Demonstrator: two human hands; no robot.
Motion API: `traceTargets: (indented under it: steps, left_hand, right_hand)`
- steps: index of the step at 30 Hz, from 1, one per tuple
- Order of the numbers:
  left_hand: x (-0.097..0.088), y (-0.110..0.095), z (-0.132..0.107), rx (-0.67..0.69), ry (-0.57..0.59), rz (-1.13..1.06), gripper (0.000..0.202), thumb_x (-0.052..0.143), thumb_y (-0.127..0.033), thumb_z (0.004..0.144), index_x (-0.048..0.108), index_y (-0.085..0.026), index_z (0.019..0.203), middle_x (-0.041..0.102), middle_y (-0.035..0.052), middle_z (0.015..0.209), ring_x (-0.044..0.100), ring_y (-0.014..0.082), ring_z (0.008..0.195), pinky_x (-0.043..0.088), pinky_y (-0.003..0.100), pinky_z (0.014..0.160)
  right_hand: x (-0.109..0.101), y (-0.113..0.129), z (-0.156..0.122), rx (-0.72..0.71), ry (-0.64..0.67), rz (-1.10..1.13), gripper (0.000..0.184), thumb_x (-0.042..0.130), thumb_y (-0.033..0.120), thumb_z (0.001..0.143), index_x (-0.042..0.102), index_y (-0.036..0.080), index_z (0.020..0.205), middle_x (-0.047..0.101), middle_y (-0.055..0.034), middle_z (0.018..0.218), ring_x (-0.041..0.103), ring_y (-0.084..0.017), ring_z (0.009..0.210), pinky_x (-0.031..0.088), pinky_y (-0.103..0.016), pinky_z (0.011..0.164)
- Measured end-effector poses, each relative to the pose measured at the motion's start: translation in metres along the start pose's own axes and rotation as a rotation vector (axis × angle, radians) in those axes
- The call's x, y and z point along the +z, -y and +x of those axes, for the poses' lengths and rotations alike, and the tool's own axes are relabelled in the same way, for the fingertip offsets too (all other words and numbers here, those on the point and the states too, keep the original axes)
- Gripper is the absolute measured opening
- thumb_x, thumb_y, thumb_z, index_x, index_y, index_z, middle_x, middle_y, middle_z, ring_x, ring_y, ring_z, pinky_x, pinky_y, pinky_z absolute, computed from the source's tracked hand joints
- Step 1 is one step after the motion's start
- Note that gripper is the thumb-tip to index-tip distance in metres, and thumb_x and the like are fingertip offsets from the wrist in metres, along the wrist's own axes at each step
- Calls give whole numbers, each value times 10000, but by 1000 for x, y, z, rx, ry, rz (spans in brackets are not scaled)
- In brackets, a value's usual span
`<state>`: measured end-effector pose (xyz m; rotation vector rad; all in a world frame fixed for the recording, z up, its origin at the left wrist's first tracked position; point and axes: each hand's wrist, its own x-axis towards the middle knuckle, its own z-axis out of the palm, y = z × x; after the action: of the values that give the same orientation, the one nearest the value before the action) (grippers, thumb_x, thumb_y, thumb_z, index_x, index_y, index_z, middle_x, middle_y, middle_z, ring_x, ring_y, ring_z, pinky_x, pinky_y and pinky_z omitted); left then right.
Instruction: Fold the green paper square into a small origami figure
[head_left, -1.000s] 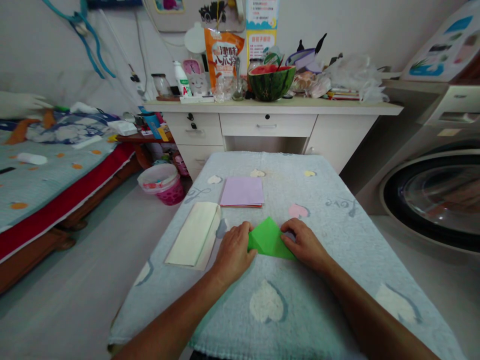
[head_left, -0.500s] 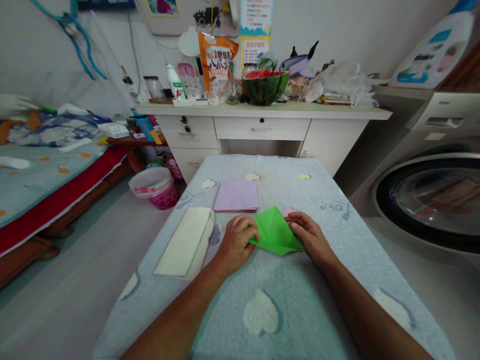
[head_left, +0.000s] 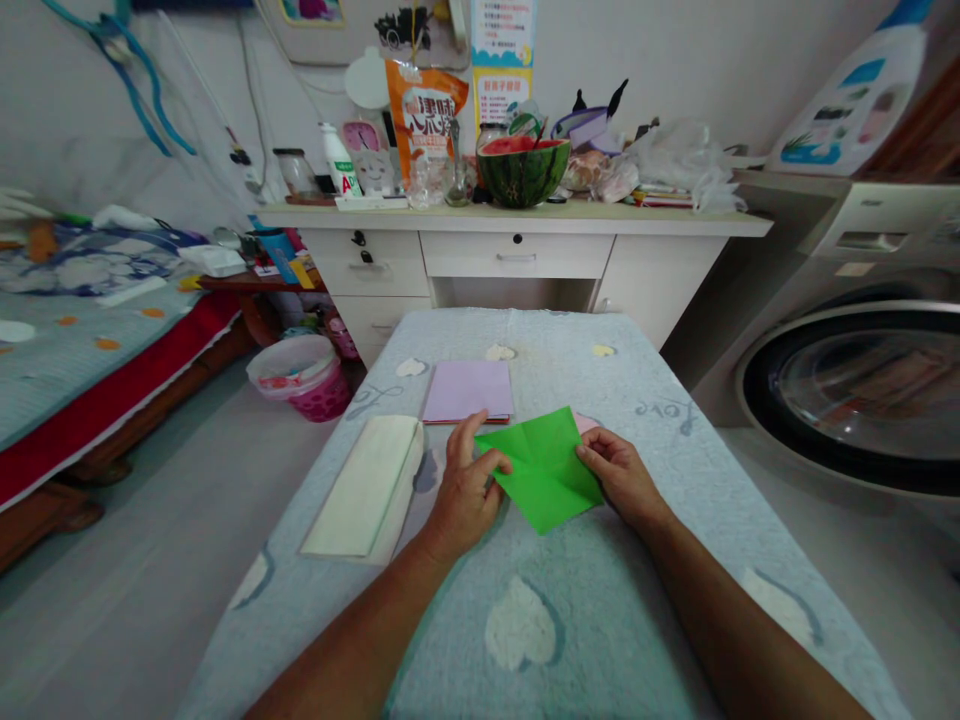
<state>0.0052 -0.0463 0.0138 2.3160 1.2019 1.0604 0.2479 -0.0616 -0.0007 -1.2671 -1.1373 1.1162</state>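
A creased sheet of bright green paper (head_left: pixel 541 468) is spread out between my two hands, just above the cloth-covered table. My right hand (head_left: pixel 619 475) pinches its right edge between thumb and fingers. At the left corner, my left hand (head_left: pixel 471 482) has thumb and fingers closed on the paper, its index finger raised. Behind the green sheet lies a stack of square paper (head_left: pixel 469 391) with a lavender sheet on top. A bit of something pink (head_left: pixel 585 423) shows behind the sheet near my right hand, mostly hidden.
A folded cream-coloured packet (head_left: pixel 364 487) lies left of my left hand on the patterned tablecloth (head_left: pixel 600 610). A white desk (head_left: pixel 517 250) with a cut watermelon (head_left: pixel 523 170) stands beyond. A pink bin (head_left: pixel 321 395) is at left, a washing machine (head_left: pixel 847 270) at right.
The green paper has opened out from a partly folded shape into a flatter, wider sheet. My left index finger has lifted. The whole view has shifted slightly.
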Motion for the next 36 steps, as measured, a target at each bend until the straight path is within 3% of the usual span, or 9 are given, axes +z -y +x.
traceTargets:
  steps: [4, 8, 13, 17, 24, 26, 30, 36]
  left_hand:
    - [-4, -1, 0, -122, -14, -123, 242, 438, -40, 760, 615, -180, 846, 243, 79, 1557, 303, 280, 1406, 318, 545, 1113]
    - [-4, 1, 0, -197, 14, -281, 241, 393, -140, 857, 618, -181, 932, 347, 102, 1512, 324, 280, 1407, 288, 548, 1132]
    - [4, 6, -1, -315, -118, -411, 280, 505, -384, 899, 568, -199, 1100, 295, 123, 1521, 426, 275, 1337, 461, 424, 1018]
    - [6, 5, 2, -381, -52, -546, 290, 542, -429, 876, 567, -193, 1044, 394, 130, 1463, 447, 266, 1318, 461, 388, 989]
    - [8, 3, 8, -492, -58, -599, 213, 606, -383, 796, 554, -180, 834, 546, 135, 1301, 537, 263, 1191, 440, 396, 952]
    - [9, 3, 8, -538, -61, -689, 168, 596, -301, 760, 541, -187, 870, 605, 101, 1180, 605, 226, 1043, 472, 362, 871]
    - [11, 3, 7, -589, 2, -909, 340, 567, -160, 666, 497, -203, 996, 632, -6, 841, 619, 153, 756, 473, 254, 672]
    - [18, 5, 3, -558, 117, -977, 467, 631, -158, 698, 493, -208, 1142, 601, -29, 799, 607, 134, 719, 459, 217, 629]
  right_hand:
    - [2, 1, -1, 7, -49, 16, 303, 703, 457, 736, 526, 210, 739, 515, 45, 619, 419, -107, 528, 300, -231, 503]
    - [4, 3, -2, 2, -59, 42, 303, 704, 454, 731, 516, 216, 739, 520, 47, 622, 425, -110, 524, 312, -232, 502]
    - [6, 6, -4, 12, -58, 72, 314, 712, 462, 717, 514, 220, 744, 535, 41, 635, 447, -114, 531, 338, -236, 509]
    - [7, 6, -4, -1, -56, 52, 290, 703, 444, 732, 523, 217, 753, 526, 41, 637, 435, -107, 527, 316, -226, 495]
    - [10, 6, -5, -5, -56, 34, 279, 690, 437, 742, 520, 216, 760, 519, 37, 650, 425, -108, 533, 303, -225, 487]
    - [11, 5, -5, -28, -79, 9, 268, 684, 428, 750, 524, 213, 760, 509, 36, 653, 420, -108, 543, 294, -225, 492]
    - [13, 2, -4, -36, -95, -15, 264, 669, 433, 762, 521, 214, 761, 488, 43, 637, 399, -108, 533, 274, -228, 487]
    - [14, -3, -3, -39, -99, 42, 270, 665, 443, 783, 510, 224, 802, 500, 54, 635, 411, -106, 512, 278, -224, 472]
